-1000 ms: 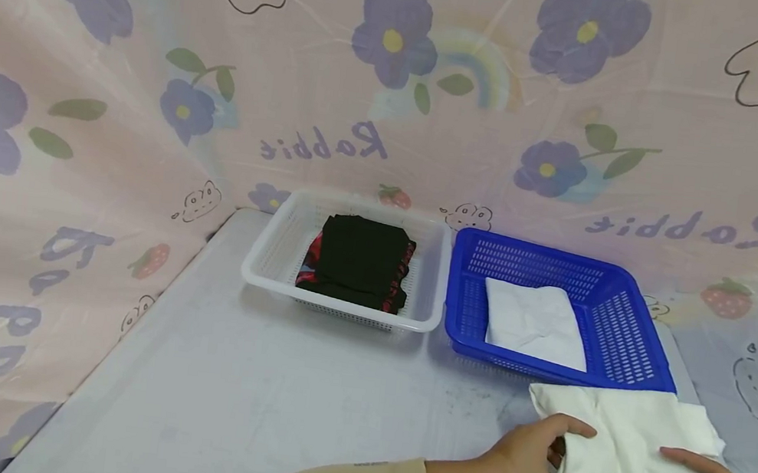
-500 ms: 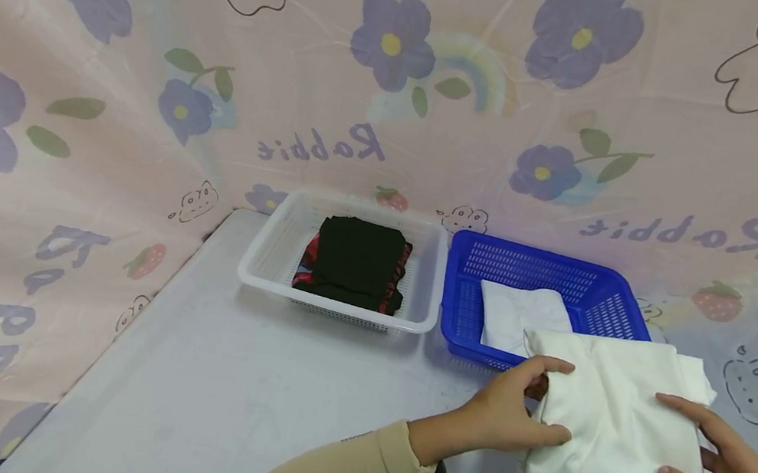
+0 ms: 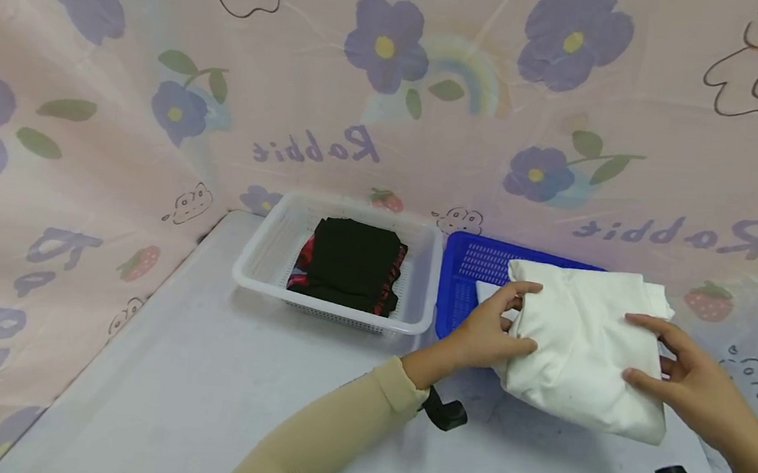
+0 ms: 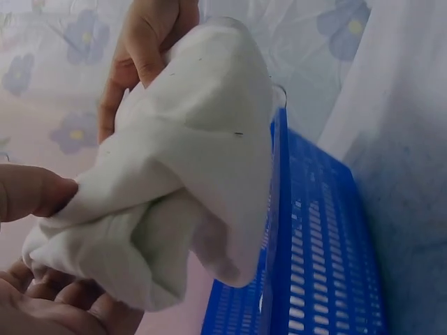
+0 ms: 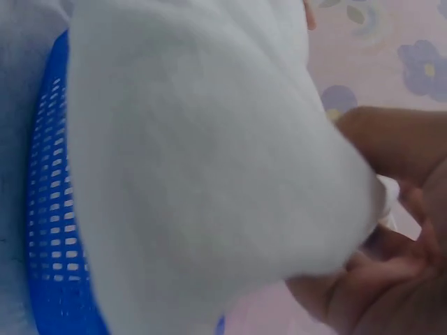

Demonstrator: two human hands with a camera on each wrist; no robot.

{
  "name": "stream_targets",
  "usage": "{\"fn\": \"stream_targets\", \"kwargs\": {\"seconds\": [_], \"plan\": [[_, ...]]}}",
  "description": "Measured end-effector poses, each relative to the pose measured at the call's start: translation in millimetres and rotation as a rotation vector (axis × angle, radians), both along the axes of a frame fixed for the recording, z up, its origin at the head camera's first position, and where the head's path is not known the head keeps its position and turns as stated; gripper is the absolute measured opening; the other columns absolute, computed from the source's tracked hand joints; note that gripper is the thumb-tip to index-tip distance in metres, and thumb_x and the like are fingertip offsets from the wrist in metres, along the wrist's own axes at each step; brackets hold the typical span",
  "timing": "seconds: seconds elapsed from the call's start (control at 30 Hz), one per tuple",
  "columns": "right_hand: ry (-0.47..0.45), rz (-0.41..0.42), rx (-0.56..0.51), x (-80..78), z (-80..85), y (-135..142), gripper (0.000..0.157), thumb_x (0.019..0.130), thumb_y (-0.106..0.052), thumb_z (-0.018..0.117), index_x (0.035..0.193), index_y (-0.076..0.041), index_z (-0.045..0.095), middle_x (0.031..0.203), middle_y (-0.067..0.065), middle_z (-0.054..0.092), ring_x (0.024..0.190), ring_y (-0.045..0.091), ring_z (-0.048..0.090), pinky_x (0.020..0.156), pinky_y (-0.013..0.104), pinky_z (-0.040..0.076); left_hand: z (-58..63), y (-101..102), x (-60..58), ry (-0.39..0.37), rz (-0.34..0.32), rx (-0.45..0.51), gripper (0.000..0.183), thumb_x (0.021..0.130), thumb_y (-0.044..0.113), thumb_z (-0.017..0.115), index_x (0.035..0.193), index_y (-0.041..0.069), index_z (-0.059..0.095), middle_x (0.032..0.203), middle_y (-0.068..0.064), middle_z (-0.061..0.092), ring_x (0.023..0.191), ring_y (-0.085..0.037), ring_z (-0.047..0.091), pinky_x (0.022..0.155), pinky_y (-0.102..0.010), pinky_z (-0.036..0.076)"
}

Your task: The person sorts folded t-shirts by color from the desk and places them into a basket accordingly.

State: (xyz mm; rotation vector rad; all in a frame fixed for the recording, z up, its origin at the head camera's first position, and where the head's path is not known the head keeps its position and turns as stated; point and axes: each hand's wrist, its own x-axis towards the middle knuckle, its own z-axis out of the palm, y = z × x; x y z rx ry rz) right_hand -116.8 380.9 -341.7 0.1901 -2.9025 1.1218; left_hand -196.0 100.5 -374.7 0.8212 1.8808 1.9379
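A folded white garment [image 3: 585,351] is held up between both hands, over the front of the blue basket [image 3: 480,262]. At its left edge my left hand [image 3: 490,329] grips it, thumb on top and fingers beneath. The right hand [image 3: 690,377] holds the opposite edge the same way. In the left wrist view the folded layers of the white garment [image 4: 188,146] sag between the hands, beside the basket's side [image 4: 314,237]. Another white folded cloth [image 3: 486,290] lies inside the blue basket, mostly hidden by the held garment.
Left of the blue basket stands a white basket [image 3: 266,255] with folded black clothing [image 3: 351,264], which has red patterned parts. Both baskets rest on a white-covered table [image 3: 197,387]. A printed curtain [image 3: 300,66] hangs behind and along the left side.
Both hands have lifted the folded white garment and carried it forward and slightly left, from the table's front right to above the blue basket. It now covers much of that basket.
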Motion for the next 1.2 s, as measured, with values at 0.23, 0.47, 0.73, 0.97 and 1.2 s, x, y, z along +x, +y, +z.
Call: {"fn": "stream_targets", "kwargs": {"seconds": [0.23,0.47,0.73,0.97,1.2], "plan": [[-0.008,-0.073,0.065,-41.5,6.0,-7.8,0.073,0.09,-0.025,0.069,0.151,-0.028,0.031,0.148,0.03,0.026,0.101,0.003,0.061,0.064,0.02,0.053,-8.7,6.0,-35.8,-0.002,0.107,0.006,0.072,0.083,-0.006,0.067,0.142,0.027,0.042,0.132,-0.007,0.052,0.08,-0.008,0.059,0.067,-0.021,0.052],[0.005,-0.085,0.06,-75.4,-4.2,-14.4,0.067,0.09,-0.026,0.069,0.149,-0.025,0.036,0.148,0.029,0.032,0.094,0.011,0.06,0.062,0.023,0.052,-27.1,12.1,-62.1,-0.013,0.275,-0.115,0.073,0.084,-0.001,0.069,0.141,0.036,0.043,0.147,-0.003,0.045,0.115,-0.019,0.056,0.076,-0.024,0.051],[-0.017,-0.067,-0.026,-95.8,-29.0,-9.1,0.065,0.091,-0.021,0.068,0.148,-0.018,0.037,0.147,0.028,0.032,0.078,-0.003,0.056,0.058,0.031,0.054,-40.0,22.8,-78.0,-0.066,0.353,-0.194,0.068,0.083,-0.001,0.07,0.139,0.031,0.048,0.141,-0.006,0.05,0.126,-0.02,0.049,0.086,-0.035,0.051],[-0.049,-0.102,-0.013,-101.8,-51.0,-2.0,0.066,0.091,-0.022,0.068,0.148,-0.016,0.037,0.15,0.027,0.029,0.101,0.034,0.056,0.063,0.025,0.05,-52.1,32.6,-83.1,-0.14,0.367,-0.239,0.065,0.081,-0.002,0.073,0.136,0.028,0.052,0.135,-0.008,0.052,0.122,-0.024,0.051,0.085,-0.036,0.052],[-0.095,-0.093,-0.104,-107.4,-64.5,4.2,0.067,0.091,-0.018,0.066,0.149,-0.013,0.033,0.159,0.023,0.014,0.142,0.049,0.015,0.106,0.067,0.024,-60.6,38.5,-89.8,-0.3,0.361,-0.188,0.063,0.079,-0.005,0.072,0.131,0.026,0.056,0.135,-0.008,0.052,0.122,-0.027,0.052,0.086,-0.04,0.052]]}}
